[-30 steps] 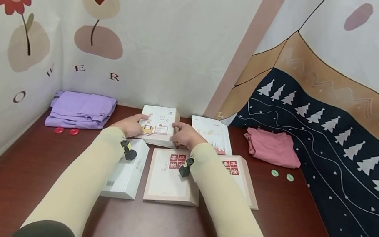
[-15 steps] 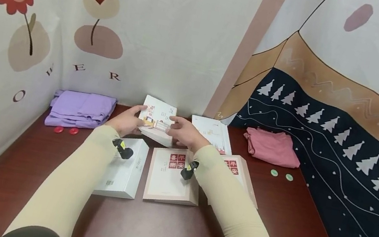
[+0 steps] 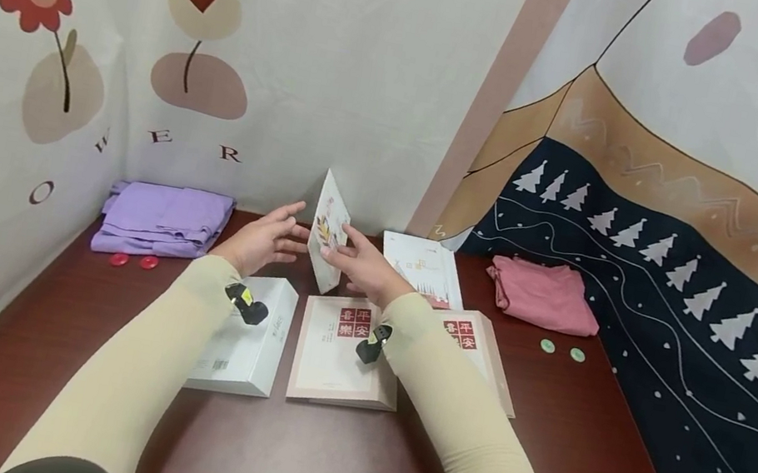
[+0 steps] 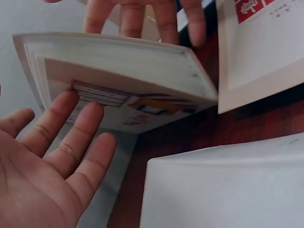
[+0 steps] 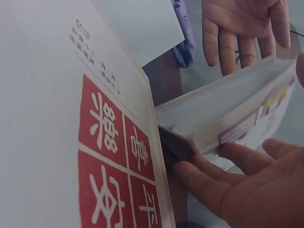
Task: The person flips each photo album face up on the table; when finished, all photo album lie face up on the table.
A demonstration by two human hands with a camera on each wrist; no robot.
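A white illustrated book (image 3: 326, 236) stands on edge between my two hands, tilted a little, at the back of the table. On one side my left hand (image 3: 264, 242) has its fingers spread; in the left wrist view its fingertips (image 4: 90, 116) lie at the printed cover, seeming to touch it. From the other side, straight fingers of my right hand (image 3: 369, 269) rest against the opposite cover, which the right wrist view shows along with the page edges (image 5: 213, 102). Just in front lie a plain white book (image 3: 232, 354) and a cream book (image 3: 326, 362) with red characters.
Another red-stamped book (image 3: 478, 364) lies under my right forearm, and a thin white illustrated book (image 3: 420, 261) behind it. Folded purple cloth (image 3: 161, 219) with red buttons (image 3: 148, 263) sits left. Folded pink cloth (image 3: 544, 295) with green buttons (image 3: 547, 346) sits right. Printed curtains (image 3: 346, 78) hang behind.
The illustrated book has gone from lying flat to tilted up and now on edge, turned sideways. My left hand's fingers have released their grip and spread; my right fingers have straightened against the cover.
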